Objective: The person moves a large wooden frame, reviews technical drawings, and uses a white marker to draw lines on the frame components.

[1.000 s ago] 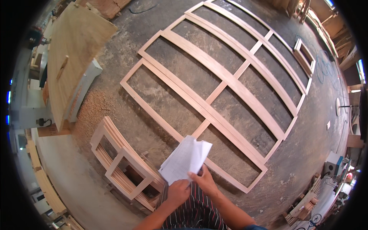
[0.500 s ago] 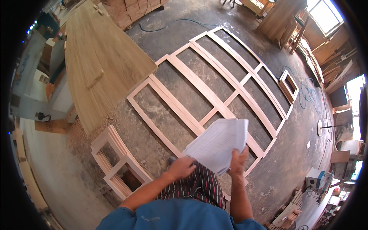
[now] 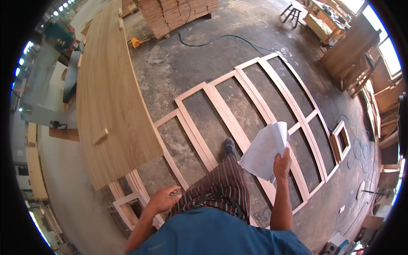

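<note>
A sheaf of white papers (image 3: 264,148) with faint print hangs in front of me, its top edge curling over. My right hand (image 3: 282,165) grips its right edge, thumb on the face of the sheets. At my left thigh, my left hand (image 3: 163,199) is loosely bent with its fingers apart, and nothing shows in it. Beneath the papers, pale wooden frames (image 3: 229,120) lie side by side on the floor, with crosspieces between their long rails. One of my shoes (image 3: 229,145) is down among these frames.
To my left stands a long wooden panel (image 3: 114,97) with a small block on it. Smaller stacked frames (image 3: 129,199) sit below its near end. A hose (image 3: 212,42) crosses the floor, a stack of boards (image 3: 174,17) stands at the back, and a small frame (image 3: 341,138) stands far right.
My left hand has let go of the papers and dropped left to my thigh. The papers have swung right in my right hand. My view has shifted, and one foot has stepped forward among the frames.
</note>
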{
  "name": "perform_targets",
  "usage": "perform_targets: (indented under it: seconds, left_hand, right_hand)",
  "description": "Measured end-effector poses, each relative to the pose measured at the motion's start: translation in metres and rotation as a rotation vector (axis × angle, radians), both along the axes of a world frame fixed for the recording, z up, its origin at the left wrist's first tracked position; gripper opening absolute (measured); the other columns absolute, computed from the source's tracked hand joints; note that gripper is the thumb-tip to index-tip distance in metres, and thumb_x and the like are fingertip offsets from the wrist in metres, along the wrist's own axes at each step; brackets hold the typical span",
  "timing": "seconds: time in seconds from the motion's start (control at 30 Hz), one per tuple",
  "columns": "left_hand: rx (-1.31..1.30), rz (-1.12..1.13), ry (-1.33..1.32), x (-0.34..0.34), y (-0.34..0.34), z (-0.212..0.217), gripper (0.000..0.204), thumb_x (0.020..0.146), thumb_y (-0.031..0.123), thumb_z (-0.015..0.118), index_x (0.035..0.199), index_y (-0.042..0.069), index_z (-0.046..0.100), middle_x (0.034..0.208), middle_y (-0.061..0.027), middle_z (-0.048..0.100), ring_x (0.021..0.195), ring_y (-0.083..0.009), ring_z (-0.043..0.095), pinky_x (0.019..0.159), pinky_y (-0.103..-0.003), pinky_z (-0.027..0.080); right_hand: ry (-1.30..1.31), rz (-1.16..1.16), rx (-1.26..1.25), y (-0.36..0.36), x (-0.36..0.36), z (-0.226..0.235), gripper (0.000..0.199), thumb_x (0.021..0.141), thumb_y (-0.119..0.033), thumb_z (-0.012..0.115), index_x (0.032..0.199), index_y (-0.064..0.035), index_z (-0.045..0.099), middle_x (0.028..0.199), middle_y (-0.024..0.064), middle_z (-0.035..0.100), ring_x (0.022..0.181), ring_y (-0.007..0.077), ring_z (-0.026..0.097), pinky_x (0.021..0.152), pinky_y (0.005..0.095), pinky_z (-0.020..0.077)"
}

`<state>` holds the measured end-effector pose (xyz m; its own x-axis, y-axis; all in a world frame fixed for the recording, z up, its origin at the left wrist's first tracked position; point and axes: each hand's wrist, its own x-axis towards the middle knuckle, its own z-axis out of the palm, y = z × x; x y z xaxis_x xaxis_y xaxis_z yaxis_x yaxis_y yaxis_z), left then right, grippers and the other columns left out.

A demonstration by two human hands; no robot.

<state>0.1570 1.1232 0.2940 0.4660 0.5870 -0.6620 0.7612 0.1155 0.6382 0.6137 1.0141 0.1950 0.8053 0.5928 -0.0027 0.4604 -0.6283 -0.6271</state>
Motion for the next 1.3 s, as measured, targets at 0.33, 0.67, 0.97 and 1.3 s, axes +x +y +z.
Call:
perform_targets:
  seconds: [0.33,0.67,0.97,1.3]
  left_hand:
    - [0.208,0.083,0.095,0.125,0.099,0.05,0.046,0.087,0.032,0.068,0.124,0.005,0.06,0.104,-0.0198,0.068,0.098,-0.035,0.065,0.087,-0.041,0.051]
    - [0.624,0.327,-0.103,0.187,0.284,0.015,0.081,0.078,0.032,0.078,0.142,0.002,0.04,0.135,-0.0282,0.049,0.127,-0.0434,0.046,0.107,-0.045,0.039]
    - [0.615,0.048,-0.58,0.225,0.544,0.084,0.054,0.081,0.015,0.078,0.13,0.006,0.056,0.133,-0.0144,0.055,0.124,-0.0248,0.05,0.104,-0.036,0.041]
    - [0.168,0.262,-0.889,0.261,0.708,0.101,0.012,0.095,0.009,0.061,0.102,0.002,0.067,0.082,0.0062,0.06,0.076,-0.0038,0.051,0.067,-0.023,0.042]
  right_hand:
    - [0.019,0.563,-0.286,0.218,0.096,0.041,0.033,0.083,-0.009,0.057,0.115,-0.005,0.055,0.081,0.0283,0.065,0.079,0.0498,0.062,0.072,0.0582,0.047]
    - [0.067,1.202,-0.122,0.406,0.082,0.15,0.024,0.082,-0.008,0.059,0.106,-0.0088,0.058,0.081,0.023,0.066,0.077,0.0427,0.066,0.069,0.0501,0.0527]
    - [0.172,1.467,-0.088,0.6,0.081,0.328,0.026,0.077,-0.002,0.067,0.103,-0.002,0.063,0.081,0.0175,0.068,0.076,0.0331,0.068,0.07,0.0379,0.0517]
    - [0.083,1.044,0.038,0.76,0.122,0.344,0.042,0.078,-0.02,0.078,0.116,-0.009,0.063,0.101,0.0125,0.072,0.092,0.0235,0.069,0.081,0.0379,0.0531]
